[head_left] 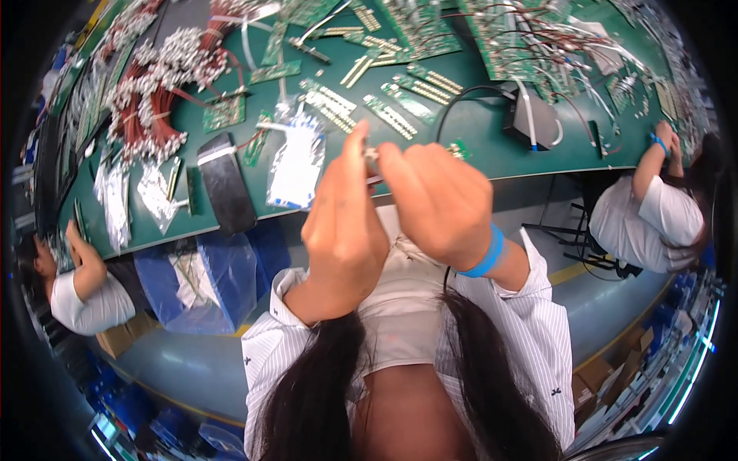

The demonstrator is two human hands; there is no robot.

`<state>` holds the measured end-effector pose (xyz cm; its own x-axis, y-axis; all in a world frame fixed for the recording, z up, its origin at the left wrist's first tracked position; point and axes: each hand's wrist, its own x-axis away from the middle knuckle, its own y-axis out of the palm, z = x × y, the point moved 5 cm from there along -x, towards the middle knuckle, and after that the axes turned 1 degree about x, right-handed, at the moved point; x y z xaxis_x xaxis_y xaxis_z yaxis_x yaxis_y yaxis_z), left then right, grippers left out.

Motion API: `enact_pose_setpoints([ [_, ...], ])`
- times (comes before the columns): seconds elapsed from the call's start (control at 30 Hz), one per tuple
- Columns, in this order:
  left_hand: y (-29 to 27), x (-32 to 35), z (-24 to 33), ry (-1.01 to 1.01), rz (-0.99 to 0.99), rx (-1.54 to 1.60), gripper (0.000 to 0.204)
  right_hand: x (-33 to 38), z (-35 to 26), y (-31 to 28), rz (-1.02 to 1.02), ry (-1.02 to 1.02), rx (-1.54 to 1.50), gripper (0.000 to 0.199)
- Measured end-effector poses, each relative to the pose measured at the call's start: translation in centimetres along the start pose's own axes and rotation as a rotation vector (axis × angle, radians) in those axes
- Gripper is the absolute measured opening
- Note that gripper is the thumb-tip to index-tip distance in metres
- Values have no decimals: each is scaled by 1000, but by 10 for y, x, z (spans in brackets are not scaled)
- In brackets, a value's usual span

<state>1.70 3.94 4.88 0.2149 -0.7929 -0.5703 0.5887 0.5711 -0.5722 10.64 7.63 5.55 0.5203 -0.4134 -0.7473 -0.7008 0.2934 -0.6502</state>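
Note:
My left hand (344, 227) and my right hand (437, 201) are raised close together above the near edge of the green worktable (477, 142). Between the fingertips of both hands sits a small metal-tipped part (371, 154), pinched from both sides. Its exact shape is too small to tell. A blue band (486, 256) circles my right wrist. Just beyond my left hand lies a clear plastic bag with blue print (296, 163).
Green circuit boards (407, 100), bundles of red wires with white connectors (154, 84), a black flat case (225, 182) and a grey box (534, 119) lie on the table. One person works at the left (84, 288), another at the right (653, 207). Blue bags (219, 276) hang under the table.

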Motion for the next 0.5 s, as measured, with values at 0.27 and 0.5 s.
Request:
enact_pose_setpoints([
  [0.27,13,-12,6,-40,-253,228,44,4,29,-22,0,163,-175,26],
  [0.5,19,-12,-8,-134,-253,517,47,49,95,-129,108,645,-36,10],
])
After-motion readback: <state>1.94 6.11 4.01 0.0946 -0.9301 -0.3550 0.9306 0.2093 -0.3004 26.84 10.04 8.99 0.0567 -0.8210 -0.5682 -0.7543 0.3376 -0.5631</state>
